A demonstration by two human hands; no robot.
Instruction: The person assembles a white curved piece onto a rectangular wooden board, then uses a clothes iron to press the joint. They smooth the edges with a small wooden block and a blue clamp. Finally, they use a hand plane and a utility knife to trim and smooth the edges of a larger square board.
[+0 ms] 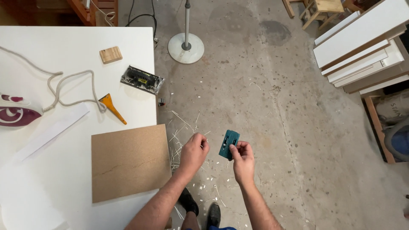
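The right hand (243,158) is closed on a small teal plastic tool (228,144), thumb and fingers pinching its lower edge so that the flat body stands tilted up and to the left above the concrete floor (277,106). The left hand (194,150) is just beside it, apart from the tool, its fingers curled together in a loose fist with the fingertips pinched; whether they grip anything small cannot be told. Both hands hang over the floor to the right of a white table (64,47), above a scatter of thin white trimmings (181,140). On the table nearest the left hand lies a bare brown board (130,162), its right edge reaching the table's edge. Farther up the table are an orange scraper (111,106), a grey edge trimmer (142,79) near the table's edge, a small wooden block (110,54), and a maroon and white iron (17,110) with its cord looping across. A fan base (185,47) stands on the floor beyond, and white panels (362,42) are stacked at upper right
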